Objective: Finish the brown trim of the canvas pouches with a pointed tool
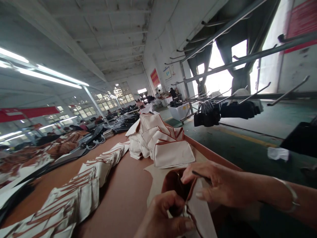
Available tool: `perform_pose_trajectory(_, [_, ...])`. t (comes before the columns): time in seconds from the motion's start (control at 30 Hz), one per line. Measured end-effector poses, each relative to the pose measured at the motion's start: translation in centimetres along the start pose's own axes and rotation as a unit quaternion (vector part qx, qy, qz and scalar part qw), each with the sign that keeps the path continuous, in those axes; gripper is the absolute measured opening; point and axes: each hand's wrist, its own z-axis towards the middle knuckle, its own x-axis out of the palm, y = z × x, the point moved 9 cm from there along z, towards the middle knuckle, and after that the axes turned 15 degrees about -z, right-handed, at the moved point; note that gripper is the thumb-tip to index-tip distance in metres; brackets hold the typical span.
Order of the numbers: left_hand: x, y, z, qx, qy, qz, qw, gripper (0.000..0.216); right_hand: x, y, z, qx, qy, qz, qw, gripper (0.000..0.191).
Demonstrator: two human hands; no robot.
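A cream canvas bag [200, 215] with brown trim and a brown lining is held open at the bottom of the view, over a long brown table [123, 198]. My left hand [162, 219] grips its near edge with closed fingers. My right hand [218, 185] pinches the bag's upper rim, with a thin dark tool lying along its fingers. A metal bangle [292, 196] sits on my right wrist.
A heap of finished cream bags [160, 142] stands just beyond. Flat cream and brown pieces [81, 191] lie in overlapping rows on the left. Metal racks [247, 56] with hanging black bags [208, 114] line the green-floored aisle on the right. People work far down the hall.
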Motion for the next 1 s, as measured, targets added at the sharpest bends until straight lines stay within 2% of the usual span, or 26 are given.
perform_pose_trajectory(0.1, [1.2, -0.2, 0.6, -0.010, 0.021, -0.038, 0.999, 0.045, 1.4, 1.5, -0.2, 0.029, 0.059, 0.014, 0.998, 0.034])
perform_pose_trajectory(0.2, [1.5, 0.0, 0.5, -0.041, 0.011, -0.029, 0.999, 0.044, 2.8, 0.1, -0.5, 0.078, 0.095, 0.060, 0.991, 0.022])
perform_pose_trajectory(0.3, [1.6, 0.0, 0.3, -0.041, -0.003, -0.001, 0.999, 0.045, 3.6, -0.7, -0.9, 0.091, 0.119, 0.097, 0.984, 0.013])
perform_pose_trajectory(0.47, [1.5, 0.9, 0.5, -0.037, 0.001, 0.003, 0.999, 0.040, 3.6, -0.7, -1.3, 0.098, 0.118, 0.104, 0.983, 0.008])
perform_pose_trajectory(0.6, [1.8, 1.1, 0.6, -0.031, 0.006, 0.031, 0.999, 0.036, 4.3, -1.2, -1.7, 0.132, 0.129, 0.169, 0.968, 0.005])
perform_pose_trajectory(0.7, [2.3, 0.3, 0.5, -0.019, 0.000, 0.052, 0.998, 0.031, 4.5, -1.3, -1.9, 0.145, 0.126, 0.190, 0.963, 0.016])
perform_pose_trajectory(0.83, [2.7, -1.5, 0.5, 0.040, -0.038, 0.137, 0.989, 0.025, 3.8, -1.0, -2.0, 0.153, 0.094, 0.108, 0.978, 0.032])
perform_pose_trajectory(0.9, [2.7, -1.6, 0.5, 0.044, -0.053, 0.159, 0.985, 0.023, 3.6, -1.0, -2.0, 0.168, 0.086, 0.067, 0.980, 0.026])
perform_pose_trajectory(1.0, [2.6, -1.3, 0.5, 0.042, -0.066, 0.177, 0.981, 0.019, 4.0, -0.9, -2.1, 0.179, 0.095, 0.093, 0.975, 0.016])
